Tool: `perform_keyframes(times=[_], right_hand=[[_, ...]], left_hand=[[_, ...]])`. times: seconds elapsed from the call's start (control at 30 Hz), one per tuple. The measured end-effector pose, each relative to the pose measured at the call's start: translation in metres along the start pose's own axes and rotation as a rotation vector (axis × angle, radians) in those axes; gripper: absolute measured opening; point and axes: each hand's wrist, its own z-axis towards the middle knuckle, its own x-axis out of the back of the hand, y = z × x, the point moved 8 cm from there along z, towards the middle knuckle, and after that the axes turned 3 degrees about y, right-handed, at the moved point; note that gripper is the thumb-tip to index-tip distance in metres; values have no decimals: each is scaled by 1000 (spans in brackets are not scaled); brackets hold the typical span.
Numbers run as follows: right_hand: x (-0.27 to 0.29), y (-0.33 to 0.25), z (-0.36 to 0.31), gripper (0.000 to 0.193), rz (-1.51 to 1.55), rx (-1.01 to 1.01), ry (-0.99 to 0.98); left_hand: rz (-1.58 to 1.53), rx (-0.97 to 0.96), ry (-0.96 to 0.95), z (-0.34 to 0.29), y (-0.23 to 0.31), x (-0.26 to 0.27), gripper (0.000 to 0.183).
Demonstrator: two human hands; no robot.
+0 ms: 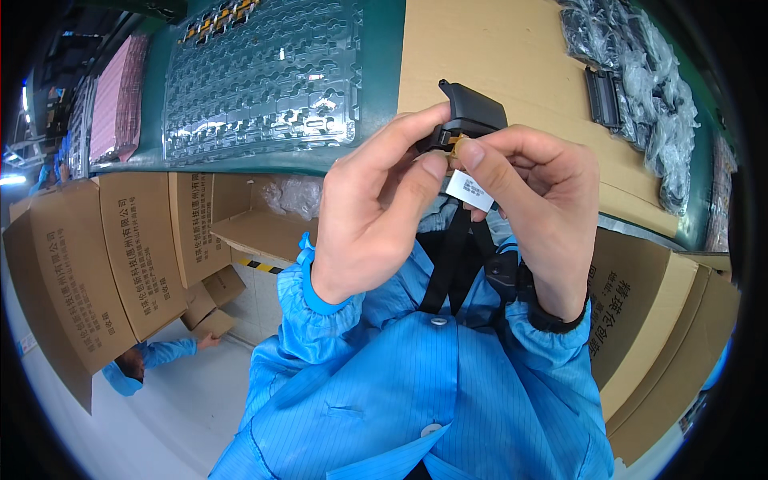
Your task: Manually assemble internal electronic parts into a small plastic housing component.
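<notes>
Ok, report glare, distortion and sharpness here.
Head view: white glare speckles the clear moulded plastic tray and the crinkled clear plastic bags; head view: the white strip lamp at far left looks blown out; head view: fisheye stretch splays the brown cardboard boxes near the left rim; head view: left hand and right hand look fairly sharp.
</notes>
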Motion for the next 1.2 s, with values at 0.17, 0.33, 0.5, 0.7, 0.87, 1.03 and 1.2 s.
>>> perform_keyframes(times=[0.17, 0.33, 0.5, 0.7, 0.87, 1.03, 1.2], right_hand=[[-1, -1, 1, 13, -41, 87, -8], [-6, -5, -1, 14, -78, 63, 10], [9, -14, -3, 22, -464, 226, 214], [-14, 7, 9, 38, 61, 162, 23], [-20, 12, 11, 31, 97, 91, 30], [-22, 14, 14, 29, 183, 79, 23], [-23, 15, 13, 25, 221, 115, 70]], left_hand=[[-145, 43, -15, 0, -2, -1, 31], [-43, -6, 114, 1, -7, 10, 30], [0, -92, 230, 0, -3, 22, 30], [-151, -84, 249, -2, -6, 19, 29], [-143, -53, 231, -7, -8, 21, 28], [-141, -61, 243, -8, -11, 22, 28], [-119, -33, 266, -9, -13, 22, 28]])
